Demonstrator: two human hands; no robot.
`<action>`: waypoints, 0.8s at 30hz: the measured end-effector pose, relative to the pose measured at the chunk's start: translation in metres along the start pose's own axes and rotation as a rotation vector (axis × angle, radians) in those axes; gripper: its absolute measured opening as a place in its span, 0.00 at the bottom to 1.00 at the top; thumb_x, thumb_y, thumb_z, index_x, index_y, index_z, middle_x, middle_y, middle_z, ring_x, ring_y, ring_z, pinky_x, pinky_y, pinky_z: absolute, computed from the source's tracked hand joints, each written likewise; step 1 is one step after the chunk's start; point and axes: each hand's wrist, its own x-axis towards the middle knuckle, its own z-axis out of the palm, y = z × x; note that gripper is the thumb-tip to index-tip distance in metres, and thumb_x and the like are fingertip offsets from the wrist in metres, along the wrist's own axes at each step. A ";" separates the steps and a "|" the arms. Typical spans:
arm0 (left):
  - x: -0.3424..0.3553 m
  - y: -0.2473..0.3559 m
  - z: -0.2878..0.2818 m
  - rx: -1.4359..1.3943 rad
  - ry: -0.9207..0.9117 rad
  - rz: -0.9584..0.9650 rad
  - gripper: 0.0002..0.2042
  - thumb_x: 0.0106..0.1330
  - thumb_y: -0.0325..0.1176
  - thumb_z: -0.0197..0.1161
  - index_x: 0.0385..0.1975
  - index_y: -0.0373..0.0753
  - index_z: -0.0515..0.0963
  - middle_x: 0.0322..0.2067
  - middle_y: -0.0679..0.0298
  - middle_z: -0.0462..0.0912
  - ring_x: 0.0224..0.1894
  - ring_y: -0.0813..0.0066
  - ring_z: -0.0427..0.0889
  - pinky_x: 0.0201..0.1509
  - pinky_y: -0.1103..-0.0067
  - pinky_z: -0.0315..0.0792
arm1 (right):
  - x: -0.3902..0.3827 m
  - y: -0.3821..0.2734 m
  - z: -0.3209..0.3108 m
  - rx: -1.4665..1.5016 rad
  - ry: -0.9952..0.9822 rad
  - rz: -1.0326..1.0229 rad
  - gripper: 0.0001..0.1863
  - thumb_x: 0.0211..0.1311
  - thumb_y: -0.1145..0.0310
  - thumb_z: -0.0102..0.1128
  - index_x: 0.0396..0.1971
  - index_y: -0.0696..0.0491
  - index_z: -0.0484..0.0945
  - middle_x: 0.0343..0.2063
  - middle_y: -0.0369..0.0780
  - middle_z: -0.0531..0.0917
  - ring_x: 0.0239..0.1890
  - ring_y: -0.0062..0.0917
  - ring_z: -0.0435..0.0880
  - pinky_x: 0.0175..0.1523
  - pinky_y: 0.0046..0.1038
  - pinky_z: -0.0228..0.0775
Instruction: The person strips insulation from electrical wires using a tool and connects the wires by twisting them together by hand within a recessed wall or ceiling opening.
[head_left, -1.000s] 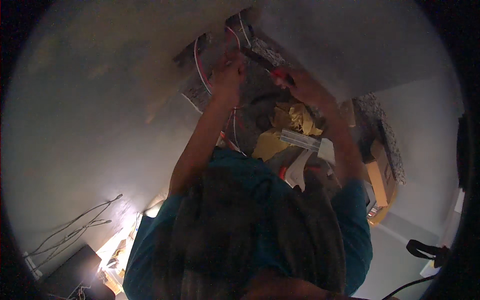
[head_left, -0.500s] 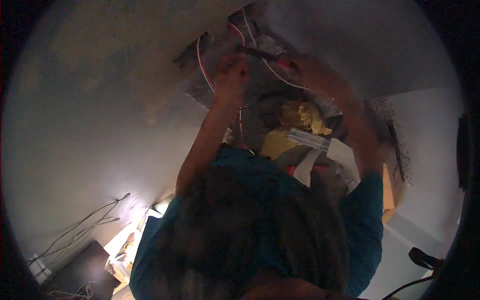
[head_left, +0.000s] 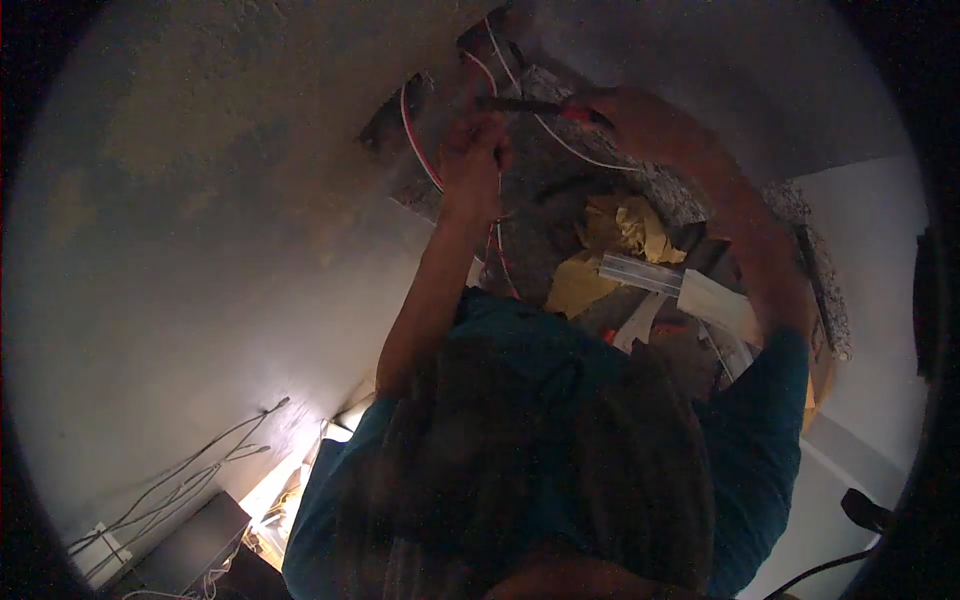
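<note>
My right hand (head_left: 625, 118) is closed round the red-and-black handle of a long dark hand tool (head_left: 532, 106). The tool points left toward my left hand; dim light hides its exact kind. My left hand (head_left: 474, 150) is raised at the tool's far end, fingers drawn together, and what they hold is too dark to make out. A red-and-white pair of wires (head_left: 418, 145) curves down beside my left wrist. Another white wire (head_left: 575, 155) arcs below the tool toward my right forearm.
A speckled stone counter (head_left: 828, 300) holds crumpled yellow paper (head_left: 645, 228), a clear plastic strip (head_left: 640, 272) and a pale block (head_left: 715, 303). Dark notches (head_left: 390, 115) break the wall's edge. Black cables (head_left: 195, 475) hang at lower left near a dark panel (head_left: 190, 540).
The whole view has shifted, so the counter and my body sit farther right. Both hands stay raised at the wires, and the tool is still in my right hand.
</note>
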 end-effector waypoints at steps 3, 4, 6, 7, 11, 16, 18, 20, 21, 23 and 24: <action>-0.004 0.005 0.003 0.101 -0.015 0.034 0.03 0.65 0.29 0.60 0.36 0.38 0.76 0.20 0.70 0.72 0.19 0.83 0.68 0.21 0.83 0.61 | -0.005 -0.015 -0.016 -0.022 -0.022 0.004 0.23 0.53 0.77 0.55 0.52 0.47 0.75 0.40 0.48 0.82 0.44 0.46 0.81 0.49 0.43 0.73; -0.004 0.005 0.002 0.112 -0.009 0.054 0.03 0.66 0.29 0.59 0.36 0.38 0.76 0.19 0.70 0.72 0.19 0.83 0.68 0.21 0.83 0.60 | -0.004 -0.018 -0.017 -0.028 -0.027 -0.003 0.23 0.53 0.76 0.55 0.52 0.47 0.75 0.40 0.48 0.82 0.44 0.46 0.81 0.50 0.43 0.72; -0.004 0.004 0.001 0.123 -0.008 0.073 0.03 0.66 0.28 0.59 0.36 0.37 0.76 0.19 0.70 0.72 0.19 0.83 0.67 0.21 0.83 0.60 | -0.003 -0.016 -0.017 -0.056 -0.014 -0.050 0.21 0.56 0.75 0.55 0.52 0.48 0.75 0.41 0.48 0.82 0.44 0.46 0.80 0.50 0.43 0.72; -0.004 0.002 0.001 0.055 -0.021 0.054 0.03 0.66 0.27 0.58 0.36 0.37 0.76 0.19 0.70 0.72 0.19 0.83 0.67 0.21 0.83 0.60 | -0.003 -0.010 -0.014 -0.068 -0.004 -0.068 0.20 0.57 0.74 0.54 0.52 0.49 0.75 0.41 0.48 0.82 0.45 0.46 0.80 0.50 0.43 0.72; -0.006 0.002 0.006 -0.001 0.025 0.011 0.03 0.66 0.26 0.57 0.36 0.36 0.76 0.20 0.69 0.72 0.19 0.82 0.67 0.22 0.83 0.60 | 0.002 0.008 0.001 -0.037 0.067 -0.079 0.17 0.61 0.70 0.54 0.51 0.51 0.75 0.42 0.47 0.81 0.46 0.45 0.80 0.51 0.43 0.72; -0.003 -0.001 -0.002 -0.012 -0.073 0.071 0.02 0.66 0.25 0.56 0.35 0.36 0.76 0.21 0.69 0.72 0.21 0.82 0.67 0.23 0.82 0.61 | 0.012 -0.005 -0.009 -0.004 0.000 -0.140 0.16 0.64 0.67 0.53 0.52 0.51 0.74 0.43 0.47 0.81 0.46 0.45 0.79 0.51 0.43 0.71; -0.005 0.000 -0.001 0.004 -0.062 0.064 0.02 0.66 0.25 0.56 0.35 0.36 0.76 0.21 0.69 0.72 0.22 0.81 0.67 0.23 0.82 0.61 | 0.015 -0.001 -0.006 -0.002 0.002 -0.154 0.17 0.64 0.66 0.53 0.52 0.50 0.74 0.44 0.46 0.80 0.46 0.45 0.79 0.51 0.43 0.71; -0.007 0.002 0.004 -0.094 -0.082 0.016 0.02 0.66 0.26 0.58 0.35 0.36 0.75 0.21 0.68 0.72 0.22 0.81 0.69 0.24 0.82 0.63 | 0.014 0.004 -0.009 -0.007 0.007 -0.156 0.17 0.64 0.66 0.54 0.53 0.50 0.74 0.45 0.46 0.80 0.47 0.45 0.79 0.51 0.42 0.71; -0.006 0.002 0.003 -0.093 -0.081 0.020 0.02 0.66 0.26 0.58 0.35 0.36 0.75 0.21 0.68 0.72 0.22 0.81 0.69 0.24 0.82 0.63 | 0.016 0.004 -0.011 -0.013 -0.018 -0.178 0.18 0.64 0.66 0.54 0.53 0.50 0.73 0.45 0.46 0.80 0.47 0.45 0.79 0.51 0.42 0.70; -0.003 -0.001 0.001 -0.056 -0.070 0.003 0.04 0.65 0.27 0.61 0.35 0.36 0.75 0.22 0.69 0.73 0.23 0.81 0.70 0.25 0.82 0.63 | 0.016 0.002 -0.015 -0.022 -0.042 -0.202 0.18 0.64 0.67 0.54 0.54 0.50 0.73 0.46 0.46 0.80 0.47 0.44 0.79 0.51 0.42 0.70; -0.004 0.002 -0.025 -0.047 0.016 0.042 0.04 0.65 0.27 0.61 0.35 0.36 0.75 0.22 0.69 0.73 0.23 0.81 0.70 0.25 0.82 0.63 | 0.040 -0.015 -0.007 -0.012 -0.074 -0.278 0.19 0.64 0.67 0.54 0.55 0.49 0.73 0.45 0.46 0.80 0.47 0.44 0.79 0.51 0.42 0.70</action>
